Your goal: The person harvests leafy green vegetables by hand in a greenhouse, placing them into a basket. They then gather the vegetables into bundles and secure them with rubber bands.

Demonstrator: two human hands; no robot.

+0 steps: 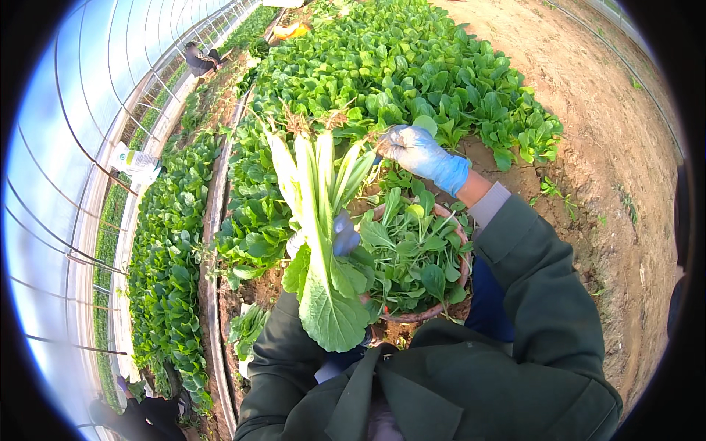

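My left hand (345, 236), in a bluish glove, grips a bunch of leafy greens (315, 187) around its stems. The bunch is upside down: pale stems and soil-covered roots point up, broad leaves hang over my sleeve. My right hand (416, 151), in a soiled blue glove, is at the upper right of the bunch. Its fingers are closed on a brown root end (380, 142) there. A small dark blue bit shows under those fingers; what it is cannot be made out. Below my right hand, a round pinkish tub (466, 259) holds loose small green leaves (411, 248).
Dense leafy plants (386, 71) grow ahead. Another planted strip (174, 264) lies left, beyond a narrow board edging (218, 220). Bare soil (623, 165) stretches right. Cut greens (248, 325) lie near my left sleeve. One person (201, 59) sits far left; another (146, 416) is lower left.
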